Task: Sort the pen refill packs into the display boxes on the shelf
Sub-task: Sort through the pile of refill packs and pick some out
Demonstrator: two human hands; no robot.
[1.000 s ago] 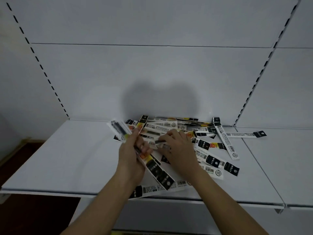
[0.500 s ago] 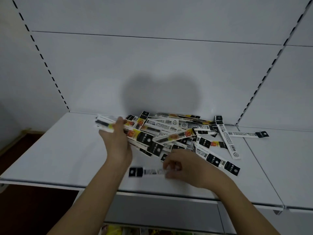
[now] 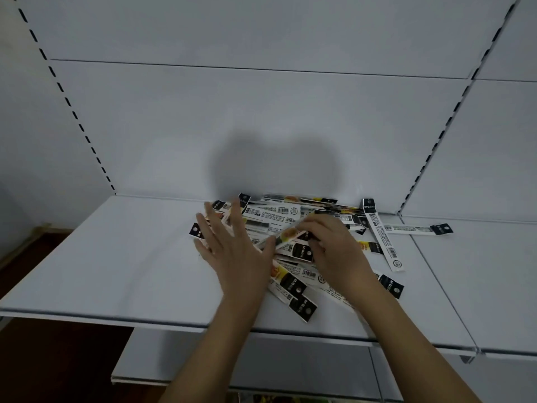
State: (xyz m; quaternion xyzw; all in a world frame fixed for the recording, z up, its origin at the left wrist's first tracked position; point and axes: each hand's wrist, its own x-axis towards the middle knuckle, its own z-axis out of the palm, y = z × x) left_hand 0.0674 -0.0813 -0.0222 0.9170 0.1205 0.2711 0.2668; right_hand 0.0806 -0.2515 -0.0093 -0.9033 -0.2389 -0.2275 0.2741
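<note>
The refill packs [image 3: 293, 228] sit in a messy pile mid-frame on the shelf [image 3: 116, 257]; no boxes show; sorting looks barely begun; the left hand [image 3: 232, 251] lies flat, fingers spread; the right hand [image 3: 331, 248] pinches one pack [image 3: 286, 237].

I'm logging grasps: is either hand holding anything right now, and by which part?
The right hand pinches a long narrow yellow-printed refill pack near its upper end; the left hand lies open, holding nothing.
</note>
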